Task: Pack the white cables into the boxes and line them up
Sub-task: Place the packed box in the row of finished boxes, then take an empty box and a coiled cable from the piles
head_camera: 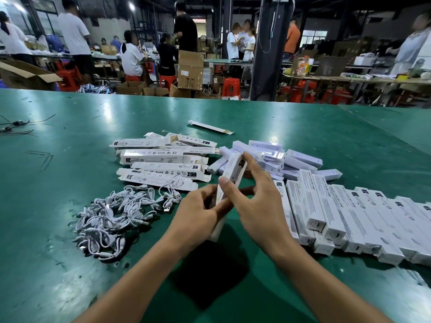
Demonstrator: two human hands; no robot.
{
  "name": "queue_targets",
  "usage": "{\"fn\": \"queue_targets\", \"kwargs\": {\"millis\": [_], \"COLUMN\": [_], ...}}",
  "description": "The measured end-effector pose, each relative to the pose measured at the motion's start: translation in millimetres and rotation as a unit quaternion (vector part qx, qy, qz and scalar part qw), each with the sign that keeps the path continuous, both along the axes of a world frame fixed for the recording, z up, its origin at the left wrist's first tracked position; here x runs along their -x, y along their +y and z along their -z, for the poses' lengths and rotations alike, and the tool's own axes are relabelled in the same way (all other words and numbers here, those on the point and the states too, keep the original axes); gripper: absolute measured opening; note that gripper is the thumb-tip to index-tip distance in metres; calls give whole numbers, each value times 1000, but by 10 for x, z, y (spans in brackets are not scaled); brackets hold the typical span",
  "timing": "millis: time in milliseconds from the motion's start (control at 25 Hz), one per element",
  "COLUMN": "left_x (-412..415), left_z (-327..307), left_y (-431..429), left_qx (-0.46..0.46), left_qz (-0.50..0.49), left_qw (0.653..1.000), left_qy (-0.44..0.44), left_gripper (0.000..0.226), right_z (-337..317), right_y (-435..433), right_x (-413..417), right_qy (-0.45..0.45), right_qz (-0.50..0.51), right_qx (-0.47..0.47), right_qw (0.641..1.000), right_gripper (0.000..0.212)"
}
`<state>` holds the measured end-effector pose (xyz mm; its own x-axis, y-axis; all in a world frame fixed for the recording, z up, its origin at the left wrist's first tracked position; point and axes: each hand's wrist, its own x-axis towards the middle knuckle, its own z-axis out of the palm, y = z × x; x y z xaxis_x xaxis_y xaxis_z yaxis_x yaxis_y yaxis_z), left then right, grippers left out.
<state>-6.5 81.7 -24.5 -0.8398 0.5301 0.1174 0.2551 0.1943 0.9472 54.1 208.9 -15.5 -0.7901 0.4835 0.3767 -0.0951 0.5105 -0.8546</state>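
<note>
Left hand (198, 210) grips lower part of white box (229, 183) (tilted); right hand (251, 201) pinches upper part. Cable pile (112, 215) near left, boxed row (349, 217) right.

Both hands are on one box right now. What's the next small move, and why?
Probably lay the held box against the left end of the row of boxes, once its flaps are tucked; I cannot tell if they are. Both the left hand and right hand grip it above the table, and the row starts just beside it.
</note>
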Motion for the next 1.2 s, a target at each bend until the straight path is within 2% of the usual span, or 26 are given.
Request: {"fn": "queue_targets", "kwargs": {"millis": [160,280,360,480,560,680,800,920,1040,1120,1200], "left_x": [-50,-41,-15,3,1,1,19,30,61,92,120], "left_z": [12,48,95,131,140,159,188,205,219,242,249], "left_y": [24,32,33,15,15,21,18,24,-1,-5,-4], "left_qx": [-7,17,40,55,55,57,65,83,99,113,105], "left_qz": [69,38,3,-13,-9,-6,-9,16,32,-17,-124], "left_qw": [997,998,996,992,992,991,985,974,966,965,966], "left_qy": [12,50,83,109,116,124,157,209,237,235,200], "left_gripper": [19,22,13,10,10,10,9,9,16,18,9], "right_z": [-69,-165,-235,-246,-242,-257,-289,-282,-109,56,186], "right_y": [40,253,419,517,545,615,567,328,90,-14,-81], "right_x": [-17,-18,-51,-107,-120,-145,-150,-114,-43,35,134], "right_qy": [-16,-74,-154,-267,-303,-313,-247,-161,-152,-155,-166], "right_qz": [21,83,135,174,182,196,192,94,-10,-40,-31], "right_qx": [-59,-113,-162,-258,-283,-296,-322,-314,-277,-251,-225], "right_qw": [998,987,965,912,892,881,893,931,949,955,960], "right_gripper": [64,55,53,50,42,33,32,29,23,25,30]}}
